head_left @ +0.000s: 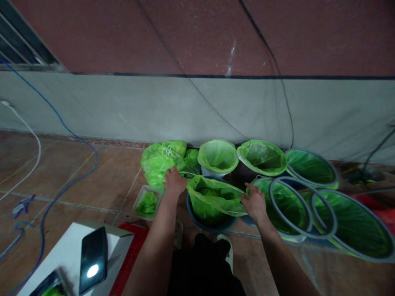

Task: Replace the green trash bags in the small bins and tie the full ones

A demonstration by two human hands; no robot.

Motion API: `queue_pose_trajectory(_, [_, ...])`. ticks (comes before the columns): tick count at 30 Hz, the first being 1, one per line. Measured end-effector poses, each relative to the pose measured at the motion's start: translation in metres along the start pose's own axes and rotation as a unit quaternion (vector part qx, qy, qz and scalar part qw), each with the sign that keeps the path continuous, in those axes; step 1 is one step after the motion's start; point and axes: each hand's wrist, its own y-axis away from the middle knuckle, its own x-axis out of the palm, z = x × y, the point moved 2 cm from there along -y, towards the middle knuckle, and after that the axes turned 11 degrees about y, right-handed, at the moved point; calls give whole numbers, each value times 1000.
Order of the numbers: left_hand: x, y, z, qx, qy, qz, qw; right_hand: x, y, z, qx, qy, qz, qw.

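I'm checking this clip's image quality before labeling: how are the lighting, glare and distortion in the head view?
Head view: dim, flat light with a reddish cast; the green bag held by the left hand and right hand reads clearly. A bright glare spot sits on the phone screen. Wide-angle distortion bends the wall stripe and stretches the rings at right; edges look soft.

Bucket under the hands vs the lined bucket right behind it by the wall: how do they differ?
The front bucket is dark blue; its green bag sits loose and crumpled, with the left hand and right hand gripping its edges. The rear bucket looks paler, untouched, its liner stretched smoothly over the rim. Both hold translucent green bags.
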Motion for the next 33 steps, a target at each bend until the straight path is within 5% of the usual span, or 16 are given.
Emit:
queue_pose_trajectory(2, [5, 17, -17, 99, -69, -13, 993, -1, -18, 31, -71, 12, 26, 997])
queue_pose_trajectory(5, [31, 47, -27, 205, -89, 134, 966, 14, -38, 73, -154, 44, 102, 982])
queue_pose_trajectory(8, [68, 70, -14, 183, -160, 282, 928, 34, -47, 97, -187, 55, 136, 971])
queue_pose_trajectory(13, [101, 68, 15, 123, -189, 302, 926, 38, -61, 94, -157, 57, 129, 977])
queue_pose_trajectory(18, [82, 52, 20, 105, -158, 286, 939, 7, -73, 64, -87, 52, 71, 992])
queue_pose_trajectory(25, [33, 32, 24, 85, -74, 193, 975, -7, -40, 43, -11, -33, 20, 999])
queue_pose_trajectory(29, [34, 35, 18, 75, -54, 202, 975, -12, -25, 49, 15, -139, -18, 990])
queue_pose_trajectory(33, [38, 41, 12, 52, -4, 226, 973, -20, -17, 56, 14, -199, 24, 980])
